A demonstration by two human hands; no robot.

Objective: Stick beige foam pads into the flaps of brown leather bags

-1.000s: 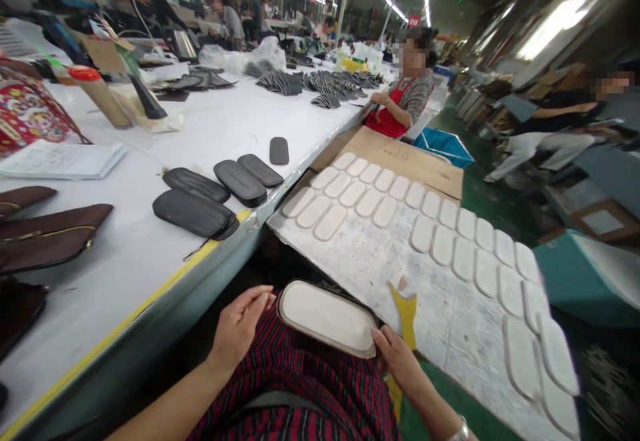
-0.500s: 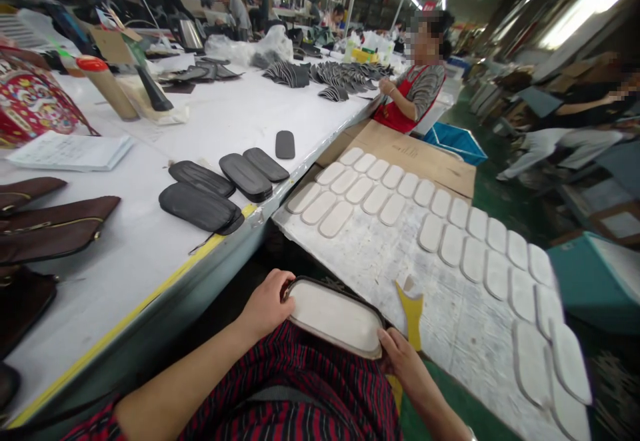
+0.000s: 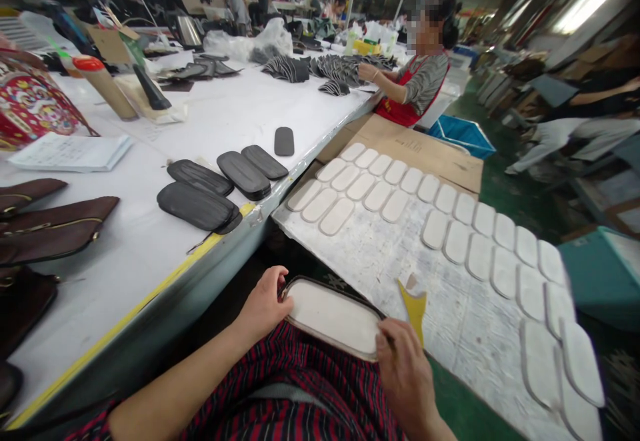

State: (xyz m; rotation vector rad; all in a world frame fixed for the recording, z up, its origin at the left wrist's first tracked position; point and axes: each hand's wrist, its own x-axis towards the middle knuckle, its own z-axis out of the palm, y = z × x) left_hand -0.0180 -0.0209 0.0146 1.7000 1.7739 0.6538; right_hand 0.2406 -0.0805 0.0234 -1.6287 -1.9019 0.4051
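On my lap lies an oval white piece with a dark rim (image 3: 333, 316). My left hand (image 3: 263, 306) grips its left end, thumb over the rim. My right hand (image 3: 406, 374) presses on its right end, fingers curled over the edge. A yellow scraper (image 3: 415, 307) lies just beyond my right hand on a white board (image 3: 400, 274). That board carries rows of several similar white oval pieces (image 3: 450, 228). My lap is covered by red and black striped cloth (image 3: 320, 388).
To the left runs a long white table (image 3: 150, 248) with black oval pieces (image 3: 200, 206), brown bags (image 3: 50, 228) and papers (image 3: 70, 151). A person in a red apron (image 3: 415, 88) works at the table's far end. A blue bin (image 3: 463, 134) and a teal box (image 3: 600, 274) stand on the green floor.
My left hand moved from my lap onto the piece's left end and gripped it. My right hand slid up over its right end. The person in the red apron reached onto the table.
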